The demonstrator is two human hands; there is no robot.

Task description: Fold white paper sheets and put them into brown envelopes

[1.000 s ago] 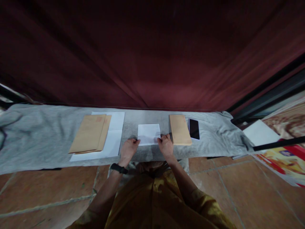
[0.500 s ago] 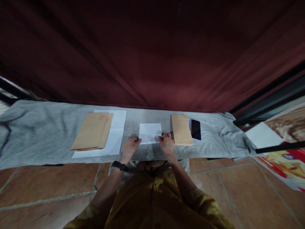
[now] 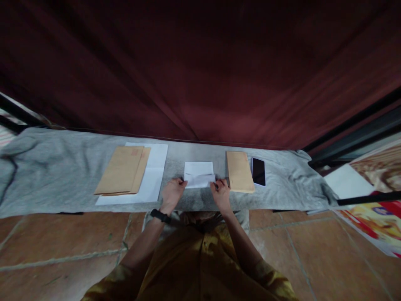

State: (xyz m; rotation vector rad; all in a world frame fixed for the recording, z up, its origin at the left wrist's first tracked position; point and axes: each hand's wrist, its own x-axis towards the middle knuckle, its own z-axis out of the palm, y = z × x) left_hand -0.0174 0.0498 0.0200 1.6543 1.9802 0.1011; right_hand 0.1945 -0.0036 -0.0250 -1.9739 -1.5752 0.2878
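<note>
A folded sheet of white paper [image 3: 199, 168] lies in front of me, its near part doubled over as a flap with a slightly raised upper edge. My left hand [image 3: 173, 193] is closed, thumb and fingers pinching the near left corner of the paper. At the near right corner, my right hand [image 3: 221, 193] pinches the paper in the same way, its fingers curled. Just right of that hand lies a stack of brown envelopes [image 3: 240, 171]. The fingertips partly cover the corners of the sheet.
Larger brown envelopes [image 3: 119, 170] lie on white sheets [image 3: 156, 175] to the left. A phone [image 3: 258, 171] rests beside the right envelope stack. Grey cloth [image 3: 69, 167] covers the narrow table. A dark red curtain [image 3: 200, 83] hangs behind; a printed box [image 3: 376, 221] stands at right.
The flap's upper edge has lifted a little and spread past the sheet's right side. Both hands keep their hold at the near corners. The view has shifted slightly.
</note>
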